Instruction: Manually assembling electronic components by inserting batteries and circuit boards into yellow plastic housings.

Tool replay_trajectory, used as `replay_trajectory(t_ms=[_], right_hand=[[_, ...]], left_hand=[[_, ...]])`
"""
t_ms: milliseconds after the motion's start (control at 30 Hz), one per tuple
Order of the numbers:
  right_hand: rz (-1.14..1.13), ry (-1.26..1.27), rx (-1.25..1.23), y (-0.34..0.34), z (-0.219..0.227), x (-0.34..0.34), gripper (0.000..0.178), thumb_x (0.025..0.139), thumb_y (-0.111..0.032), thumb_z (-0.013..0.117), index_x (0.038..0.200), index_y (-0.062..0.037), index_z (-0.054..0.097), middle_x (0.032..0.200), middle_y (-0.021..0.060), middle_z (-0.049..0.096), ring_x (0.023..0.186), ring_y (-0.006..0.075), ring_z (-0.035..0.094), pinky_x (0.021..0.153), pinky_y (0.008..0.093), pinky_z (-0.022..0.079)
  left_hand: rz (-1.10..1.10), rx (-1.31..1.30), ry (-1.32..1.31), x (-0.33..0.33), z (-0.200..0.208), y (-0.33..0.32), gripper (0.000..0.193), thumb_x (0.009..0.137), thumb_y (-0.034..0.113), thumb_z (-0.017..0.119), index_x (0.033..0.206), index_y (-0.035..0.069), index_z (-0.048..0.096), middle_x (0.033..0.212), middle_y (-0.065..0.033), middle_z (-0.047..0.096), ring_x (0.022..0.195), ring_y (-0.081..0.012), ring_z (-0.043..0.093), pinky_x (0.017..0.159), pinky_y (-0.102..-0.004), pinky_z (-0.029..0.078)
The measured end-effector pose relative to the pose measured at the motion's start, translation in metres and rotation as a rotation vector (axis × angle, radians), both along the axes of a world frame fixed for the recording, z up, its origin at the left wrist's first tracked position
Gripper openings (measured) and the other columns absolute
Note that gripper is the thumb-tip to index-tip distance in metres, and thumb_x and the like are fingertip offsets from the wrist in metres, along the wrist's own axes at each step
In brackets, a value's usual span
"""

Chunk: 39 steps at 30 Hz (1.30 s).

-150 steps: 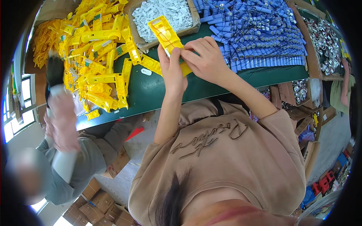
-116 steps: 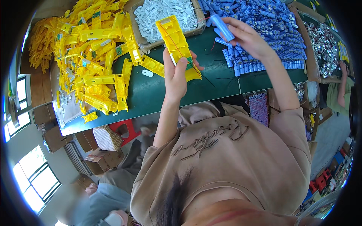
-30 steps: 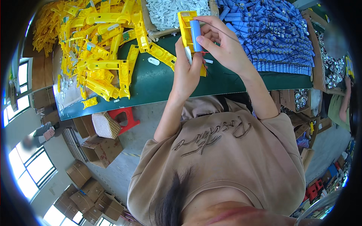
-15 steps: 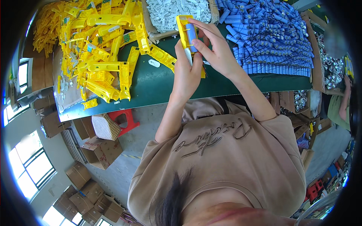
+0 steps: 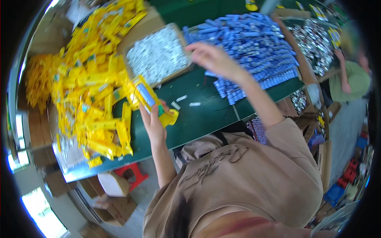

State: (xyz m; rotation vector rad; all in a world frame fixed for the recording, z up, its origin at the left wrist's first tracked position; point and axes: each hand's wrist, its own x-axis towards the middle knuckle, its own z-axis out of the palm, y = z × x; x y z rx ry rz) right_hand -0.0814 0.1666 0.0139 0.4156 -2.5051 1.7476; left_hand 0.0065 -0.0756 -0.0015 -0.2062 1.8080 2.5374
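My left hand grips a yellow plastic housing, held tilted above the green table. Inside the housing's upper part lies a blue cylindrical battery, with a small green piece lower down. Over the gap between the white parts and the blue batteries hangs my right hand, apart from the housing. Motion blurs its fingers, so I cannot make out whether they hold anything.
A cardboard tray of small white parts stands at the back. Yellow housings are heaped on the left, wired blue batteries on the right. Shiny metal parts fill a box beyond. Another person works at far right.
My right hand has left the housing and moved up to the right. My left hand has carried the housing left and lower. The whole view has shifted, and loose white pieces show on the table.
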Motion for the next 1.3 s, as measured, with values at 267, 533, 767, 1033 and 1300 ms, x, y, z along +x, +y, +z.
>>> replay_trajectory(t_ms=[267,533,767,1033,1300], right_hand=[[0.025,0.681,0.736,-0.011,-0.026,-0.132,0.020,0.085,-0.010,0.053,0.102,-0.0099,0.062,0.074,0.0045,0.058,0.074,0.0199,0.055,0.067,0.0340,0.045],[0.395,0.671,0.844,-0.054,-0.058,-0.150,0.018,0.077,-0.011,0.059,0.095,-0.0116,0.059,0.086,0.0082,0.058,0.087,0.0271,0.059,0.078,0.0381,0.046],[0.331,0.798,0.961,-0.057,-0.057,-0.147,0.016,0.079,-0.016,0.061,0.093,-0.0096,0.057,0.091,0.0080,0.056,0.087,0.0260,0.059,0.077,0.0376,0.046],[0.308,0.197,0.036,-0.047,-0.014,-0.098,0.013,0.089,-0.018,0.056,0.090,-0.0068,0.050,0.074,0.0013,0.056,0.064,0.0080,0.050,0.057,0.0226,0.042],[0.429,-0.167,-0.424,-0.035,0.049,-0.005,0.032,0.087,-0.009,0.052,0.118,-0.0016,0.050,0.076,0.0061,0.062,0.071,0.0101,0.059,0.064,0.0204,0.046]], left_hand=[[0.068,-0.017,0.044,-0.001,-0.009,-0.012,0.034,0.090,0.007,0.040,0.124,0.004,0.034,0.092,-0.0126,0.054,0.073,-0.0187,0.057,0.062,-0.0333,0.053],[0.079,-0.041,0.005,0.004,-0.012,-0.024,0.038,0.089,0.007,0.039,0.126,0.004,0.033,0.092,-0.0125,0.055,0.073,-0.0184,0.058,0.063,-0.0326,0.053],[0.027,0.006,-0.007,0.000,-0.019,-0.024,0.033,0.091,0.004,0.039,0.123,0.004,0.033,0.092,-0.0106,0.054,0.075,-0.0157,0.056,0.066,-0.0308,0.052],[0.011,0.030,-0.001,0.004,-0.012,-0.019,0.033,0.090,0.004,0.039,0.123,0.003,0.032,0.092,-0.0112,0.054,0.075,-0.0162,0.057,0.065,-0.0319,0.053],[-0.106,0.055,0.081,0.013,0.019,0.001,0.039,0.090,0.007,0.043,0.126,0.003,0.029,0.093,-0.0127,0.054,0.073,-0.0170,0.058,0.063,-0.0321,0.053]])
